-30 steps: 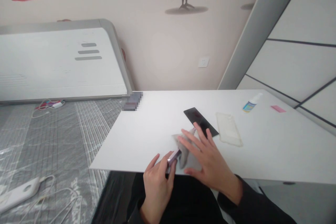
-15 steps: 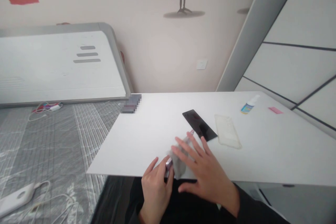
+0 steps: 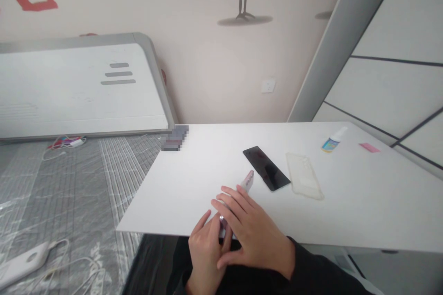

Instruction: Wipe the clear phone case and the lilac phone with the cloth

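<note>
A slim pink, shiny-edged object [image 3: 248, 179] stands tilted at the front edge of the white table, mostly hidden by my hands. My left hand [image 3: 208, 244] grips its lower end between thumb and fingers. Across its side lies my right hand [image 3: 247, 223], fingers stretched out; the grey cloth under that palm is nearly all hidden. Just beyond, a black phone-shaped slab [image 3: 266, 168] lies flat, and a clear phone case [image 3: 304, 176] is to its right.
On the white table [image 3: 166, 198], a small spray bottle [image 3: 332, 144] and a pink piece [image 3: 369, 147] lie at the back right. A blurred dark object [image 3: 175, 138] is at the back left corner. Left of the table, a white device [image 3: 26, 260] with cables rests on a grey cover.
My right hand has slid left and slightly down along the pink object, covering the grey cloth and baring the object's upper end. My left hand keeps its grip. The view has shifted slightly.
</note>
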